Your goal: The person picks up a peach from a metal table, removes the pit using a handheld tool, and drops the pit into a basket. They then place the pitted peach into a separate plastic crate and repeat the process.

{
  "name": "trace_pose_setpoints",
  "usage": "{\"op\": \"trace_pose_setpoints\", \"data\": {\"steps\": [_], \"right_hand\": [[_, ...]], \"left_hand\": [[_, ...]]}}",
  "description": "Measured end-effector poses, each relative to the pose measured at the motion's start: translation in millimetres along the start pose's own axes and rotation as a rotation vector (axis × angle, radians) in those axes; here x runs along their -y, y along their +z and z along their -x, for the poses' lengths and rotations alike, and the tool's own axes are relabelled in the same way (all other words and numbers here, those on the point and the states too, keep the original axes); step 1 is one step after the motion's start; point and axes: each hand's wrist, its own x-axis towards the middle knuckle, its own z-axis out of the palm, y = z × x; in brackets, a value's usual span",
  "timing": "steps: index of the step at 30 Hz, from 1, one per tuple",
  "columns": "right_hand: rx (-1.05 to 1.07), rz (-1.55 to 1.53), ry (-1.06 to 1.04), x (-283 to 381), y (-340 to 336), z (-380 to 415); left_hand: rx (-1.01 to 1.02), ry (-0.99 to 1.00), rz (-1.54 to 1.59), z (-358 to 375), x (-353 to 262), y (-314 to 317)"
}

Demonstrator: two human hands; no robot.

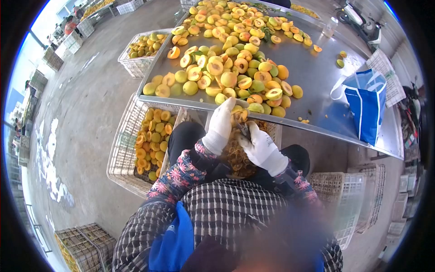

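My left hand (pixel 219 129), in a white glove, is closed around a yellow peach half (pixel 239 115) just off the near edge of the metal table. Close beside it my right hand (pixel 263 152), also gloved, grips a small dark metal tool (pixel 244 130) whose tip is at the fruit. The tool's exact kind is hard to make out. On the table (pixel 312 90) lies a large heap of peaches (pixel 226 79), many of them halved and some with pits showing. Beneath my hands a container between my legs holds brownish pits and scraps (pixel 240 161).
A crate of peach halves (pixel 121 152) stands left of my legs, with another filled crate (pixel 137 68) behind it. A blue bag (pixel 367 106) and a clear bottle (pixel 330 28) are on the table's right side. Stacked crates (pixel 335 195) stand at the lower right.
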Motion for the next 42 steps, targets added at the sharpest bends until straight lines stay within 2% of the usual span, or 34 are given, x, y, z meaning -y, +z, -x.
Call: {"op": "trace_pose_setpoints", "data": {"steps": [2, 5, 6, 9, 10, 13, 16, 19, 20, 23, 24, 27, 28, 30, 31, 33, 34, 35, 36, 37, 38, 39, 41, 42], "right_hand": [[0.046, -0.257, -0.008, 2, -5, -1], [0.077, -0.371, 0.043, -4, 1, 0], [0.092, -0.341, -0.008, -4, 0, -1], [0.148, -0.074, -0.090, -17, -2, -1], [0.109, -0.166, -0.134, -20, 3, 1], [0.295, -0.791, 0.381, -5, 4, 7], [0.344, -1.291, 0.534, -1, 2, 12], [0.361, -1.563, 0.561, -10, 0, 19], [0.318, -1.480, 0.590, -10, 0, 20], [0.186, -0.951, 0.481, -12, 8, 19], [0.196, -0.901, 0.475, -12, 6, 21], [0.369, -1.219, 0.572, -11, -11, 32], [0.373, -1.229, 0.558, -11, -13, 35], [0.296, -0.967, 0.556, -14, -15, 41], [0.256, -0.834, 0.548, -17, -18, 44], [0.245, -0.262, 0.286, -32, -23, 56], [0.231, 0.042, 0.124, -37, -28, 63], [0.305, 0.121, 0.206, -38, -31, 69], [0.282, 0.127, 0.212, -41, -32, 76], [0.257, 0.133, 0.218, -43, -31, 82], [0.237, 0.143, 0.221, -43, -30, 83], [0.258, 0.131, 0.234, -41, -30, 80], [0.293, 0.116, 0.261, -37, -31, 71], [0.260, 0.143, 0.212, -38, -26, 68]], "left_hand": [[0.024, 0.071, -0.066, 0, -5, 1], [-0.025, -0.048, 0.194, -2, 1, 3], [-0.022, -0.176, 0.305, -2, -2, 3], [0.024, -0.336, 0.211, -8, -4, -4], [0.039, -0.379, 0.178, -11, -4, -4], [0.087, -0.412, 0.234, -17, 7, -7], [0.016, -0.298, 0.223, -12, 13, 1], [-0.079, -0.275, 0.295, -9, 25, 11], [-0.097, -0.278, 0.262, -10, 27, 13], [-0.150, -0.351, 0.286, -9, 26, 23], [-0.154, -0.380, 0.246, -9, 27, 24], [-0.099, -0.233, 0.049, -8, 28, 27], [-0.059, -0.240, 0.048, -7, 26, 26], [0.024, -0.250, 0.046, -7, 16, 20], [0.017, -0.229, -0.052, -9, 14, 17], [-0.009, -0.183, -0.253, -11, 10, 4], [0.052, -0.005, -0.588, -11, -1, -15], [0.019, 0.169, -1.138, -13, -15, -37], [-0.028, 0.170, -1.477, -9, -38, -48], [-0.135, 0.231, -1.579, -12, -39, -76], [-0.260, 0.285, -1.837, -15, -40, -99], [-0.327, 0.390, -1.856, -20, -45, -112], [-0.265, -0.005, -1.487, -38, -54, -109], [-0.234, -0.119, -1.509, -50, -53, -101]]}}
